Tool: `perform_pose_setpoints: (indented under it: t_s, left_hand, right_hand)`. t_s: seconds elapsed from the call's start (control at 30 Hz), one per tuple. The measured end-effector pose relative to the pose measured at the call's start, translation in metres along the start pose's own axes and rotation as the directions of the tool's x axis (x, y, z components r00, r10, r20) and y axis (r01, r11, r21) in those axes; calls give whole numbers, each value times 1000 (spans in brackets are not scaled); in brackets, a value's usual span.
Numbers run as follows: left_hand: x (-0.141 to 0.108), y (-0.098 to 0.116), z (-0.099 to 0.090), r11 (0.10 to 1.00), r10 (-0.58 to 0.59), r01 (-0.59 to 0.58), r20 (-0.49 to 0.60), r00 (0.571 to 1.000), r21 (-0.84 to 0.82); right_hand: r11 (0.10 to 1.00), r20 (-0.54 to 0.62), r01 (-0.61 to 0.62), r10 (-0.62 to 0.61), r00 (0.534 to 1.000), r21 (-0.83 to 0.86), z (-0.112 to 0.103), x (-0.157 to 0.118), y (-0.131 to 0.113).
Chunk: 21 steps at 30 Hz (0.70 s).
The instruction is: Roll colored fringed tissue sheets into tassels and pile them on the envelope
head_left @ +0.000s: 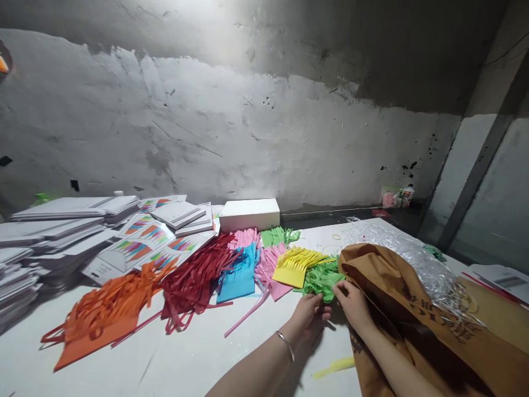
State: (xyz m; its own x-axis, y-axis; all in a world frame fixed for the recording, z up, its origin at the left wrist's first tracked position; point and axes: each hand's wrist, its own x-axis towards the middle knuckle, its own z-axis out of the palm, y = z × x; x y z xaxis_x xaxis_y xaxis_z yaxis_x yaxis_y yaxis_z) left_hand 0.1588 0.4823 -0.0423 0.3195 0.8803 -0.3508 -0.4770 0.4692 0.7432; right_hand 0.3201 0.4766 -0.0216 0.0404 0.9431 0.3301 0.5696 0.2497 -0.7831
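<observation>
A bunch of green paper fringe [322, 280] lies at the far end of my reach, next to the brown bag. My left hand [309, 315], with a silver bangle on the wrist, has its fingers curled at the near edge of the green fringe. Thumb and fingertips of my right hand [350, 300] pinch strips at its right side. Just left of it, a yellow fringe piece [293, 267] overlaps pink fringe [270, 270]. Farther left lie blue fringe [237, 275], dark red fringe [198, 270] and orange fringe [105, 309].
The brown printed bag [413, 309] lies open along the right, by a heap of silver tinsel strands [400, 251]. A white box [250, 214] stands behind the fringes. Stacked white cards [58, 226] and printed sheets [140, 240] fill the left. A yellow strip [334, 366] lies near the front.
</observation>
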Motion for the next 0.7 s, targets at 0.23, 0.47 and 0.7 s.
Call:
perform_pose_setpoints:
  t_s: [0.23,0.47,0.7]
  left_hand:
    - [-4,-1,-4,1000,-15,15,77,997,0]
    - [-6,-5,-4,1000,16,-13,141,990,-23]
    - [-8,-7,0,995,89,-81,182,979,-52]
  right_hand:
    - [997,33,-66,68,997,-42,-1,-5,1]
    - [913,99,182,-156,983,-366,-9,-17,-26]
    - [735,238,336,-239,941,-590,-4,-23,-48]
